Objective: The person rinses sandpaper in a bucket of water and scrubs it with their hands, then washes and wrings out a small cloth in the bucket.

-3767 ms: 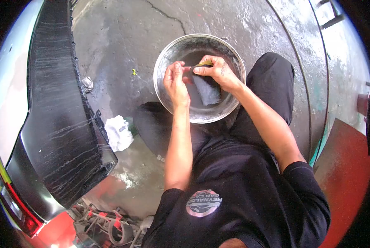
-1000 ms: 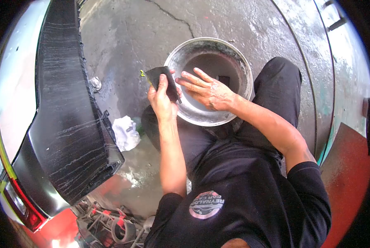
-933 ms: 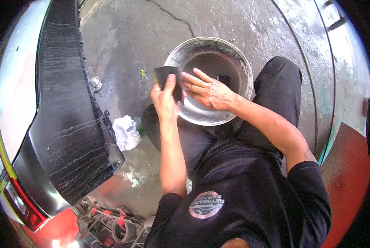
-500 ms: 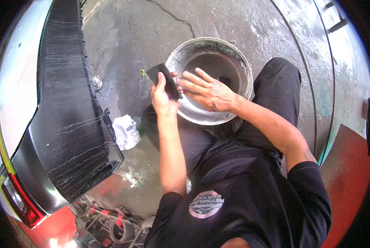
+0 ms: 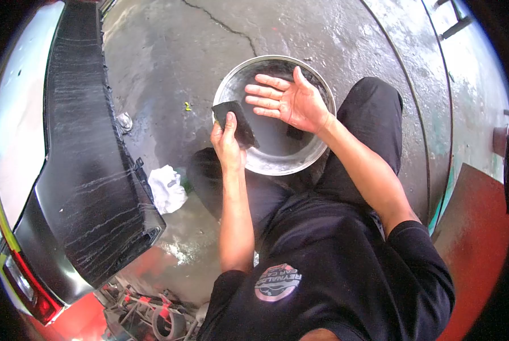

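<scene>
My left hand [image 5: 227, 145] grips a flat, dark rectangle that looks like a piece of black sandpaper [image 5: 234, 116], the thumb lying on its upper face. The piece overlaps the left rim of a round metal basin [image 5: 324, 84] holding greyish water. Over the basin, my right hand [image 5: 297, 104] is open, palm up and fingers spread, with nothing in it. Below this hand a small dark block [image 5: 294, 132] shows in the basin, partly hidden. The basin stands between my knees.
To the left is a black car bumper [image 5: 95, 187] with pale streaks. A crumpled white cloth [image 5: 167, 189] lies beside it on the wet concrete floor [image 5: 169, 68]. Metal parts [image 5: 152, 318] lie at the lower left, a red panel [image 5: 470, 238] stands at the right, and a cable [image 5: 405, 74] crosses the floor.
My right hand has turned from palm down to palm up and moved off the sandpaper. My left hand, still gripping it, has shifted slightly down. The whole view has shifted a little.
</scene>
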Demonstrator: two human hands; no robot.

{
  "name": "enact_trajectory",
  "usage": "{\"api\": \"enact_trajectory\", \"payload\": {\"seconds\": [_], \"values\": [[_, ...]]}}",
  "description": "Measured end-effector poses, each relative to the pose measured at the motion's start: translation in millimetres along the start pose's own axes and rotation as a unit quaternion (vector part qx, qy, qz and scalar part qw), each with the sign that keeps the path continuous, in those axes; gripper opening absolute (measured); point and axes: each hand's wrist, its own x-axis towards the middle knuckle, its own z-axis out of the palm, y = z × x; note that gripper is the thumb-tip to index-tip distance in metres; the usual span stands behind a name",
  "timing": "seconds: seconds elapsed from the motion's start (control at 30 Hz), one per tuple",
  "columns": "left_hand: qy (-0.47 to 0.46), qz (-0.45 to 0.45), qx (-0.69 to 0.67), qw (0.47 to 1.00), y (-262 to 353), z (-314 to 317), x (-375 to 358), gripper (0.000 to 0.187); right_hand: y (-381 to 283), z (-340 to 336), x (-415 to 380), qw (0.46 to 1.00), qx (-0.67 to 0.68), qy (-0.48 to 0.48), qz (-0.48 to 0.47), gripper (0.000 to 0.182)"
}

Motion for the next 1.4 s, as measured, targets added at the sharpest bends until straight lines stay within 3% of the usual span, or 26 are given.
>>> {"api": "enact_trajectory", "payload": {"seconds": [0.23, 0.47, 0.57, 0.63, 0.67, 0.73, 0.9, 1.03, 1.1, 1.17, 1.2, 1.23, 1.3, 1.33, 1.37, 1.4], "values": [[0.009, 0.02, -0.006, 1.0, 3.2, 10.3, -4.7, 0.026, -1.5, 0.9, 1.3, 1.0, 0.019, -0.013, 0.006, 0.1], [-0.054, 0.076, 0.137, 0.986, 3.9, 42.3, -16.5, 0.027, -5.8, 0.2, 4.5, 0.999, -0.05, 0.003, -0.02, 0.097], [-0.089, 0.023, 0.174, 0.98, -6.0, 67.1, -28.4, 0.025, -4.1, -14.2, 9.0, 0.997, -0.063, 0.011, -0.04, 0.098], [-0.138, 0.109, 0.296, 0.939, -30.3, 85.6, -39.5, 0.026, -6.0, -30.1, 14.7, 0.998, -0.026, 0.023, -0.056, 0.1], [-0.114, 0.096, 0.302, 0.942, -37.6, 95.0, -43.9, 0.027, -5.7, -33.8, 13.3, 0.995, -0.067, 0.056, -0.057, 0.102], [-0.088, 0.158, 0.297, 0.937, -46.9, 105.6, -34.6, 0.027, -13.5, -46.6, 18.3, 0.988, -0.092, 0.091, -0.084, 0.103], [-0.066, 0.126, 0.276, 0.951, -50.9, 111.8, -27.9, 0.024, -22.0, -47.7, 17.3, 0.97, -0.182, 0.116, -0.108, 0.108], [-0.026, 0.025, 0.245, 0.969, -66.3, 95.2, -9.9, 0.023, -5.4, -32.3, 11.7, 0.933, -0.275, 0.195, -0.124, 0.095], [-0.003, -0.047, 0.21, 0.977, -66.9, 86.6, 6.7, 0.025, 15.2, -36.2, 5.2, 0.909, -0.318, 0.228, -0.143, 0.076], [-0.038, 0.054, 0.305, 0.95, -57.3, 88.3, 11.9, 0.02, 14.6, -43.4, 6.6, 0.912, -0.303, 0.25, -0.121, 0.068], [-0.044, 0.057, 0.433, 0.898, -57.3, 81.8, 25.6, 0.02, 16.3, -52.5, 7.4, 0.911, -0.286, 0.279, -0.106, 0.062], [-0.03, 0.018, 0.479, 0.877, -49.5, 79.1, 36.3, 0.025, 22.4, -46.2, 3.6, 0.9, -0.33, 0.266, -0.105, 0.063], [0.037, 0.077, 0.557, 0.826, -56.1, 61.3, 63.6, 0.028, 38.2, -33.9, 8.2, 0.861, -0.406, 0.307, -0.002, 0.063], [-0.001, 0.111, 0.631, 0.768, -62.8, 47.5, 77.4, 0.025, 39.7, -50.8, 14.6, 0.805, -0.534, 0.259, -0.005, 0.063], [-0.005, 0.111, 0.62, 0.777, -94.5, 24.0, 101.4, 0.022, 39.0, -85.3, 21.6, 0.73, -0.651, 0.208, -0.016, 0.062], [-0.028, 0.139, 0.682, 0.717, -93.2, 16.5, 95.9, 0.021, 30.9, -123.4, 35.6, 0.585, -0.796, 0.157, 0.014, 0.058]]}}
